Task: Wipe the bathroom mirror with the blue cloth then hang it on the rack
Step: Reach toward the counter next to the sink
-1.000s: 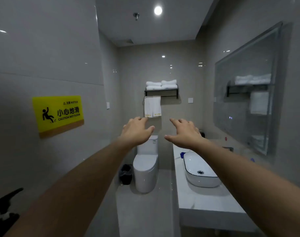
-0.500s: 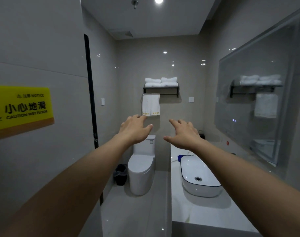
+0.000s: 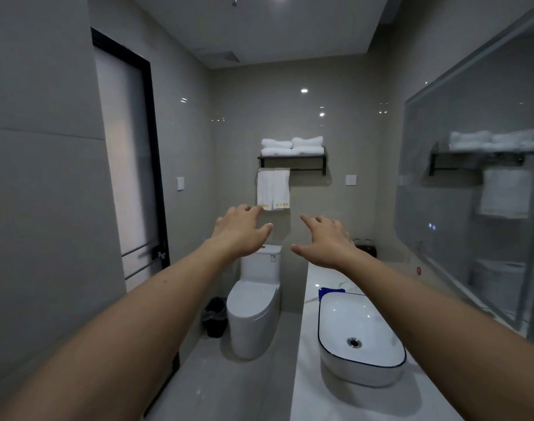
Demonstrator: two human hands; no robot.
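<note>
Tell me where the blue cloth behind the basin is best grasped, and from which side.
Probably pinch the blue cloth at its exposed top edge, coming from above past the basin far rim. Only that strip shows; the basin hides the rest. Right hand is nearer.

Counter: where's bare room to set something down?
The counter is bare along its front edge left of the basin and in the near strip toward the camera. Behind the basin it is crowded: the blue cloth lies against the rim, and dark items sit at the far end.
</note>
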